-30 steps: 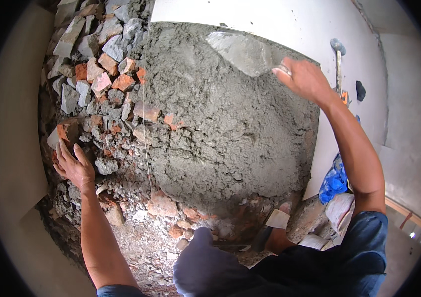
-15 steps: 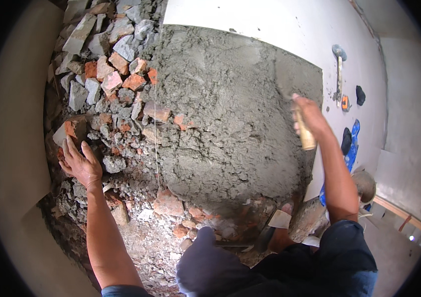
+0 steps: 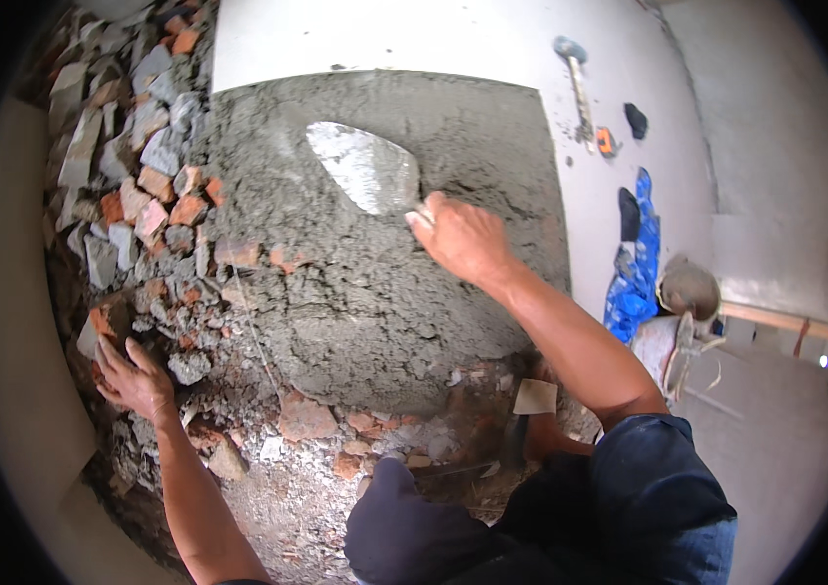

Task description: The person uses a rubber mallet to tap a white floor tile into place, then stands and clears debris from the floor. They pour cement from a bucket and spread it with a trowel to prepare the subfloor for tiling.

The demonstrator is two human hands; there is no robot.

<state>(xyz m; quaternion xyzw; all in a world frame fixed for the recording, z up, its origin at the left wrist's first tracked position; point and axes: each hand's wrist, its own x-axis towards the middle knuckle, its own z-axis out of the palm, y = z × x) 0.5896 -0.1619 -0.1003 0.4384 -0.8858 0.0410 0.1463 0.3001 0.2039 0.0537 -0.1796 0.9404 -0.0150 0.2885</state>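
My right hand (image 3: 467, 239) is wrapped round the handle of a pointed trowel (image 3: 365, 166). Its broad, shiny blade lies flat over the upper part of a bed of wet grey mortar (image 3: 355, 317); most of the handle is hidden inside my fist. Over at the left, my left hand (image 3: 138, 383) has its fingers spread against a broken chunk of brick and mortar (image 3: 107, 327) among the rubble, touching it without being closed round it. A thin string (image 3: 256, 331) runs along the mortar's left side.
Brick and concrete rubble (image 3: 131, 146) covers the left side. White floor tiles (image 3: 375, 39) border the mortar at the far side and right. On them lie a mallet (image 3: 577, 88), an orange tape measure (image 3: 606, 142) and blue plastic (image 3: 636, 283). A bucket (image 3: 690, 290) stands at the right.
My right hand has swung left with the trowel, from the mortar's right edge to its upper middle, so the blade's face now shows. The left hand stays by the same chunk. The whole view has shifted.
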